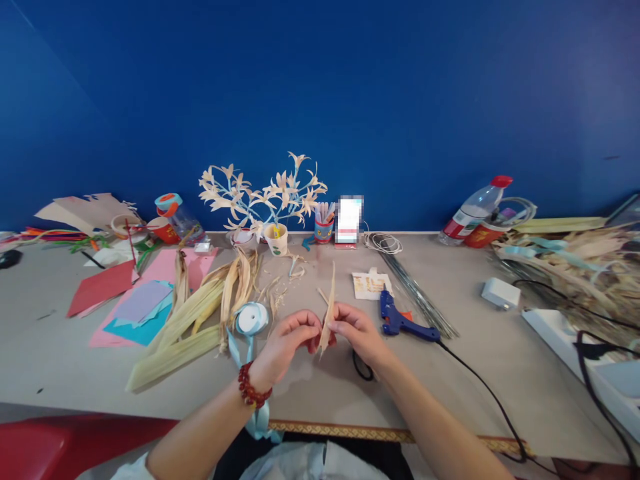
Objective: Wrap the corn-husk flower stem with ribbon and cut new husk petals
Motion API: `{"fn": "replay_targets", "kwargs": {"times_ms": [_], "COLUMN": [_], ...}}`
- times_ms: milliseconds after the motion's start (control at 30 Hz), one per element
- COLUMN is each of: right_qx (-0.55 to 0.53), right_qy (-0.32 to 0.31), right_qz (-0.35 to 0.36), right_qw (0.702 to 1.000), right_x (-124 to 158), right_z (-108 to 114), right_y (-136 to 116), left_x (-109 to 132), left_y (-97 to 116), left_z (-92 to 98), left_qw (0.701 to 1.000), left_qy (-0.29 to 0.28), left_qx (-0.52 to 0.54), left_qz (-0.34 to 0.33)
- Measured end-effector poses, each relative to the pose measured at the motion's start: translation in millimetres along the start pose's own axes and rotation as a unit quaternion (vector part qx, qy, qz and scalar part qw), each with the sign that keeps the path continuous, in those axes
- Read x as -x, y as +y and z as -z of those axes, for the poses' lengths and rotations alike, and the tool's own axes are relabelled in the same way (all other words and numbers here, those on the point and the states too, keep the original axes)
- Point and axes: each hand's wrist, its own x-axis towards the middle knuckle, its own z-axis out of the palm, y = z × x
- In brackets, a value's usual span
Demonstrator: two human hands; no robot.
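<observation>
A narrow, pointed strip of pale dried husk stands nearly upright between my hands, above the table in front of me. My right hand pinches it from the right with thumb and fingers. On its other side, my left hand has its fingers pressed together close to the strip's lower part; what they hold, if anything, is hidden. A roll of light blue ribbon lies left of my left hand, beside dried corn husks. To the right of my right hand rests a blue glue gun.
Paper cups with husk flowers stand at the back near a lit phone. Metal wires, a plastic bottle, a white power strip and a husk pile are at right. Coloured paper lies left.
</observation>
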Motion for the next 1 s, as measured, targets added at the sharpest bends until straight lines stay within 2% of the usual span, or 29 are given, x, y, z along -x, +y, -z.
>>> {"fn": "replay_targets", "kwargs": {"times_ms": [167,433,567,667,767,833,900,1000], "right_qx": [0.022,0.011,-0.005,0.000,0.023,0.033,0.035,0.041], "right_qy": [0.013,0.009,-0.005,-0.011,0.013,0.033,0.047,0.053], "right_qz": [-0.009,-0.023,-0.027,-0.015,-0.019,-0.027,-0.031,-0.037], "right_qw": [1.000,1.000,1.000,1.000,0.999,0.999,0.998,0.997], "right_x": [-1,0,3,3,1,-2,-3,-5], "right_z": [2,1,4,7,8,8,8,8], "right_y": [2,1,0,1,3,3,4,5], "left_x": [-2,0,5,12,23,29,32,28], "left_y": [0,-5,-6,-4,6,16,25,34], "left_z": [-0.6,2.6,-1.8,4.4,31.1,60.3,93.6,137.6], "left_qw": [1.000,0.999,0.999,0.984,0.935,0.890,0.852,0.826], "left_qy": [0.007,-0.011,-0.009,0.016,0.105,0.191,0.261,0.251], "left_qx": [-0.028,0.022,-0.043,-0.172,-0.316,-0.381,-0.425,-0.495], "left_qz": [0.006,0.026,-0.006,-0.052,-0.123,-0.161,-0.163,-0.099]}}
